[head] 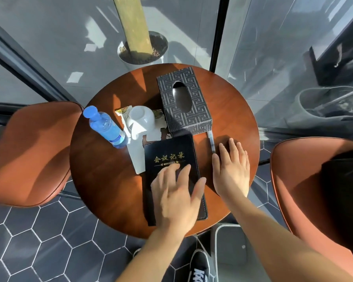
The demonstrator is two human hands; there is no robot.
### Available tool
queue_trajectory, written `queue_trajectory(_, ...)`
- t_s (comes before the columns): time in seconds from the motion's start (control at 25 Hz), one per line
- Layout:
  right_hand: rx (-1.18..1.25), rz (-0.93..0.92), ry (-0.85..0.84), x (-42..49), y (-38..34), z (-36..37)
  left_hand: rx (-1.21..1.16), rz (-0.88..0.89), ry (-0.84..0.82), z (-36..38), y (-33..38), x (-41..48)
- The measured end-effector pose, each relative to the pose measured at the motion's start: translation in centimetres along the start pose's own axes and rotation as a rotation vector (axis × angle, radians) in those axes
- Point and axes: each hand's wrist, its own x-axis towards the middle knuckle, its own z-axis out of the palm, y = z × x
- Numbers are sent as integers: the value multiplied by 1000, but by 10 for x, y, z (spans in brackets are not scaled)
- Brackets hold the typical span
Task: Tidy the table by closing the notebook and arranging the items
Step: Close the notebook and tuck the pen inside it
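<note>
A round wooden desk [102,180] by the window carries everything I have to tidy. Largest on it, the patterned tissue box [184,102] lies at the far side, its long axis running away from me. Directly in front of me lies the black notebook [169,153], cover shut, long axis also pointing away, its near end just past the desk's edge. My left hand [177,198] rests flat on its lower half, fingers spread, gripping nothing. My right hand [231,171] lies open and empty on bare wood just right of the notebook. A pen [211,142] sits just beyond my right fingertips, so that grip is nearer to it. Left of the notebook, a blue water bottle [106,127] lies on its side. Between bottle and box, a white cup [141,119] stands upside down on scattered paper scraps [136,157]. The closing looks done; the arranging remains.
</note>
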Motion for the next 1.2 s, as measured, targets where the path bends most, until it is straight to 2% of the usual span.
queue_trajectory(0.08,88,3,5,1,0,-3,19,-9,2,0,-24,-3)
queue_trajectory(0.2,368,28,76,-3,1,-18,-23,-191,-66,-6,-60,2)
queue_trajectory(0.32,400,-217,260,-27,-7,-26,-80,-306,-146,-6,-68,10)
queue_trajectory(0.4,335,-268,140,-45,-22,-25,-72,-317,-155,-3,-67,13)
queue_trajectory(0.48,301,-140,-96,-54,-37,-23,-78,-373,-165,-1,-65,16)
queue_trajectory(0.56,330,-17,-228,-51,-49,-25,-102,-422,-176,0,-64,21)
queue_trajectory(0.64,448,103,-280,-45,-54,-27,-176,-447,-164,-3,-64,24)
queue_trajectory(0.76,781,259,-359,-40,-51,-36,-376,-463,-77,-11,-69,18)
queue_trajectory(0.92,1269,283,-366,-37,-50,-51,-528,-281,2,-33,-80,-2)
queue_trajectory(1.04,1521,128,-398,-38,-58,-61,-570,-195,54,-57,-83,2)
queue_trajectory(1.12,1574,45,-410,-42,-63,-66,-444,-44,134,-78,-86,18)
queue_trajectory(1.2,1559,18,-403,-44,-64,-68,-250,233,185,-95,-89,34)
